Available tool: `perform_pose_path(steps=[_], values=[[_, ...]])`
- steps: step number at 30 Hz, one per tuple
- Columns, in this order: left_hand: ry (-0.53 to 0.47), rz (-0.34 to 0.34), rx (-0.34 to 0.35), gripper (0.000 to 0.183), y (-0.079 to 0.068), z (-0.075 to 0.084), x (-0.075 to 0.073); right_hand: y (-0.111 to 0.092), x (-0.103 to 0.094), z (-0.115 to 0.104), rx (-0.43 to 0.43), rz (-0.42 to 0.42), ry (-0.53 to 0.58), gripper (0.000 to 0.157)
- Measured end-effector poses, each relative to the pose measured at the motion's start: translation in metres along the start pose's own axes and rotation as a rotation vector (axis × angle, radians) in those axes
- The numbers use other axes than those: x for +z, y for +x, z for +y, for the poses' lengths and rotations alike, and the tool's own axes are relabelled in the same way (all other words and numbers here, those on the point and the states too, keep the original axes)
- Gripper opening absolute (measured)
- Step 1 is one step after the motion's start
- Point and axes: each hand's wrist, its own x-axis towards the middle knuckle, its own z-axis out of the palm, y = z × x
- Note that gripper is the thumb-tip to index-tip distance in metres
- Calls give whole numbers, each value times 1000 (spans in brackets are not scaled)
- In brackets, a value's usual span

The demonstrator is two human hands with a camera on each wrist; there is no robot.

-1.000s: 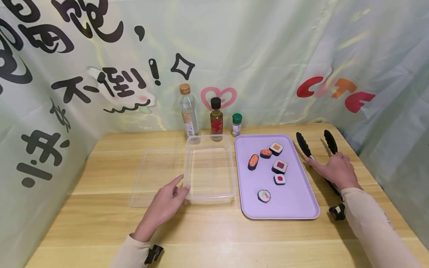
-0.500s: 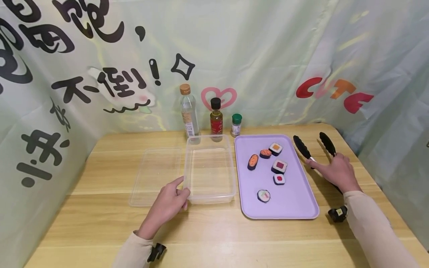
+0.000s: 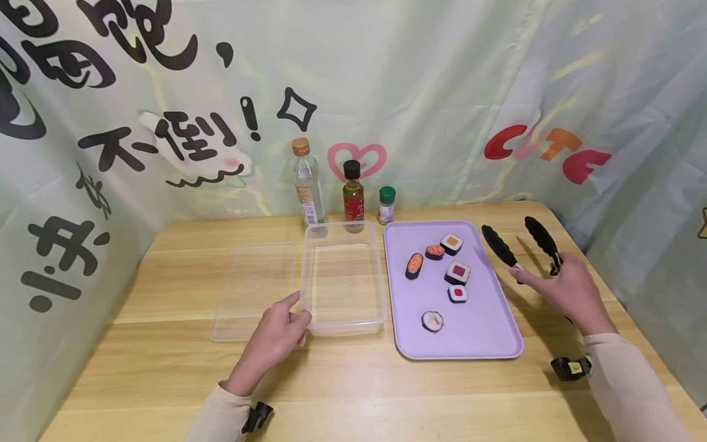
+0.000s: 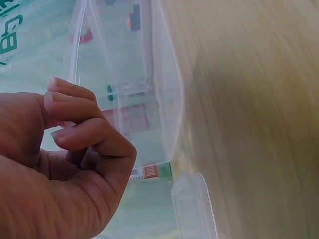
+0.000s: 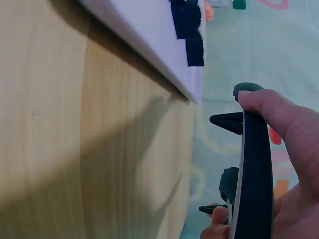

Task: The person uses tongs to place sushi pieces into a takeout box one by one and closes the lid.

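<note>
Left hand (image 3: 274, 337) pinches the near-left corner of a clear rectangular plastic box (image 3: 348, 325) on the light wooden table (image 3: 353, 393); flat clear plastic lid (image 3: 255, 282) just left. Right hand (image 3: 577, 294) grips black-tipped metal tongs (image 3: 499, 245), tips apart, raised right of a lilac rectangular tray (image 3: 469, 334) bearing six small sushi pieces (image 3: 458, 272).

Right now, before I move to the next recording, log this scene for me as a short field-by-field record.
left grip: holds the clear container at its near left corner
right grip: holds the tongs, black tips spread apart
purple tray: right of the container, bears six sushi pieces
clear lid: flat on the table, left of the container
back row: orange-capped bottle, black-capped bottle, green-capped jar, all upright
</note>
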Motion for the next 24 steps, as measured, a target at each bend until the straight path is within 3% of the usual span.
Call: perform_pose_path(steps=[6, 24], values=[[3, 0, 2, 60, 0, -1, 0, -12, 0, -6, -4, 3, -23, 123], [-9, 1, 1, 60, 1, -1, 1, -34, 3, -19, -66, -100, -113, 118]])
